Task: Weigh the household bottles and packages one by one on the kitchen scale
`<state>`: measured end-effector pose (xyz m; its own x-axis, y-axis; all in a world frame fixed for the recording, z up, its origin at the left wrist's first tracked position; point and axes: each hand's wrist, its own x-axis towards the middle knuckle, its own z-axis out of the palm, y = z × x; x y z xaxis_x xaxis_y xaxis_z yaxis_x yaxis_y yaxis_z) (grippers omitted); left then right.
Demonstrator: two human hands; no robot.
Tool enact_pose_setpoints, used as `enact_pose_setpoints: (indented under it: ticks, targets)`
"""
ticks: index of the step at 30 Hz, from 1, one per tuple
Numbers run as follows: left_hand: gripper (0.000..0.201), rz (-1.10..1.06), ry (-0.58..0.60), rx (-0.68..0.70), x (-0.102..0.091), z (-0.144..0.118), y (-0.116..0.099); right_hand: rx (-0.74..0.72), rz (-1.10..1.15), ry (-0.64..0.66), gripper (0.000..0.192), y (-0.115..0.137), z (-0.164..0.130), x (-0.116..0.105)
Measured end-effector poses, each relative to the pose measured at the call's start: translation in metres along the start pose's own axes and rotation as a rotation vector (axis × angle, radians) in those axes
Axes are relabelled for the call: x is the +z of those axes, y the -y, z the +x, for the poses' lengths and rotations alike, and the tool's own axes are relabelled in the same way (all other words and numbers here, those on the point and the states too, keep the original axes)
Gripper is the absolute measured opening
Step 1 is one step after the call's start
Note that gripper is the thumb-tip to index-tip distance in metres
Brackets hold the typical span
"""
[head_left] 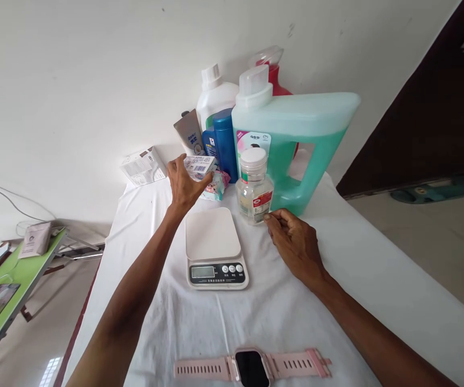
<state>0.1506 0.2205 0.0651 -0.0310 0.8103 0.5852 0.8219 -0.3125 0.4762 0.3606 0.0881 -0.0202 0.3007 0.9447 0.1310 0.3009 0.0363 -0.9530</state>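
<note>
Between the thumb and fingers of my left hand (185, 185) is a small white printed box (200, 165), above a colourful soft packet (218, 185). My right hand (294, 239) is closed, its fingers curled beside the lower right of a clear jar (255, 196) with a white lid and red label. Whether anything is in those fingers is hidden. Between my forearms lies a white kitchen scale (213, 236), its plate bare and its display showing no readable digits. A pink-strapped smartwatch (251, 367) lies flat near the front.
Behind the jar stands a large green liquid jug (296, 118). Around it are a blue bottle (226, 142), a grey tube (190, 131), a white bottle (218, 97) and a red bottle (280, 83). A white carton (143, 166) stands left. A green table (26, 285) is lower left.
</note>
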Motion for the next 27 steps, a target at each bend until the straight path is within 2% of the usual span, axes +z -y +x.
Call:
enact_pose_setpoints:
  ticks: [2,4,6,8,10,13,16,19,22,27]
  targets:
    - [0.075,0.067,0.026,-0.015,0.014,0.005,0.009,0.003,0.006,0.003,0.032,0.0,-0.001,-0.001]
    - [0.08,0.097,0.046,-0.013,0.018,0.004,0.017,0.009,0.009,0.007,0.033,0.0,-0.002,-0.001]
    - [0.088,0.094,0.054,0.012,0.013,0.004,0.022,0.025,0.004,0.021,0.034,0.001,-0.003,-0.001]
    - [0.084,0.083,0.04,0.023,0.001,0.011,0.03,0.044,-0.014,0.034,0.035,0.001,-0.003,-0.002]
    - [0.068,0.081,-0.001,-0.014,-0.012,0.028,0.043,0.064,-0.034,0.04,0.037,0.001,-0.002,-0.002]
    - [0.051,0.153,-0.037,-0.105,-0.026,0.071,0.071,0.099,-0.05,0.036,0.041,0.002,-0.001,-0.002]
    - [0.056,0.307,0.017,-0.077,-0.024,0.116,0.103,0.13,-0.056,0.041,0.045,0.002,0.0,-0.003]
    - [0.055,0.403,0.129,-0.095,-0.013,0.147,0.13,0.159,-0.082,0.04,0.048,0.001,0.0,-0.004]
    - [0.046,0.464,0.229,-0.152,-0.004,0.161,0.15,0.175,-0.12,0.03,0.05,-0.001,0.001,-0.005]
    - [0.054,0.541,0.199,-0.111,-0.003,0.163,0.162,0.174,-0.155,0.009,0.048,-0.005,0.002,-0.004]
